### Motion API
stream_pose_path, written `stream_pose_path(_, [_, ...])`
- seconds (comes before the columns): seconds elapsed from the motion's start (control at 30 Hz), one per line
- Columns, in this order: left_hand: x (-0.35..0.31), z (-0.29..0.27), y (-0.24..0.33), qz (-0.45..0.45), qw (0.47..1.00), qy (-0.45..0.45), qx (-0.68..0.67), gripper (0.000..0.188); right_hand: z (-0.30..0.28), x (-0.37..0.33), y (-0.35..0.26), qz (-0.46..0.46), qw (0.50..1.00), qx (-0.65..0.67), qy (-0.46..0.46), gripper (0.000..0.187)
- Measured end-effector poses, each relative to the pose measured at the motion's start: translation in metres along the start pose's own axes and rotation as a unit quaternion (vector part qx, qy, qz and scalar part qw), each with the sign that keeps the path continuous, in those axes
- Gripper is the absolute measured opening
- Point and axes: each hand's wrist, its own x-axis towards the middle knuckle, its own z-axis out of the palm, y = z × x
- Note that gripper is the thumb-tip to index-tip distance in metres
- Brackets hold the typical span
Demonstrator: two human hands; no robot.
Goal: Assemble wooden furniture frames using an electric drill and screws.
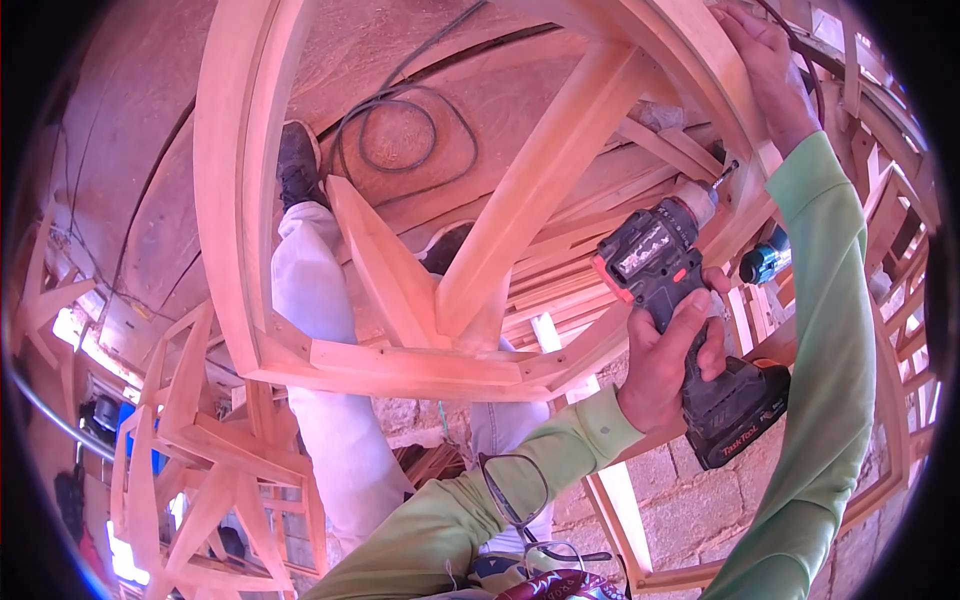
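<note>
My left hand (665, 355) is wrapped round the grip of a black and red cordless drill (655, 250). The drill tilts up to the right, and its bit (724, 176) points at the inner side of a curved wooden frame (228, 190). Whether the bit touches the wood I cannot tell. At the upper right my right hand (765, 65) grips the frame's curved rail, its fingers partly hidden behind the wood. Two braces, one long (545, 185) and one short (385, 270), meet in a V at the frame's near rail (420, 368).
A dark cable (400, 140) lies coiled on the dusty floor. My legs (330, 350) show through and below the frame. More wooden frames (230, 450) stand at the lower left. A teal and black tool (765, 258) sits near my right sleeve. Eyeglasses (515, 490) hang at my chest.
</note>
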Motion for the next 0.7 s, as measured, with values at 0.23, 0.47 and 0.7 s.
stream_pose_path(0.23, [0.002,0.003,0.011,0.011,1.000,0.027,0.005,0.018,0.066,0.015,-0.024,0.214,0.787,-0.570,0.101,0.022])
stream_pose_path(0.47, [0.007,-0.009,0.013,-0.016,1.000,0.017,-0.005,0.020,0.090,0.021,-0.024,0.259,0.834,-0.462,0.152,0.020])
stream_pose_path(0.7, [0.004,-0.008,0.013,-0.022,1.000,-0.007,0.019,0.026,0.012,0.000,-0.043,0.254,0.808,-0.503,0.172,0.021])
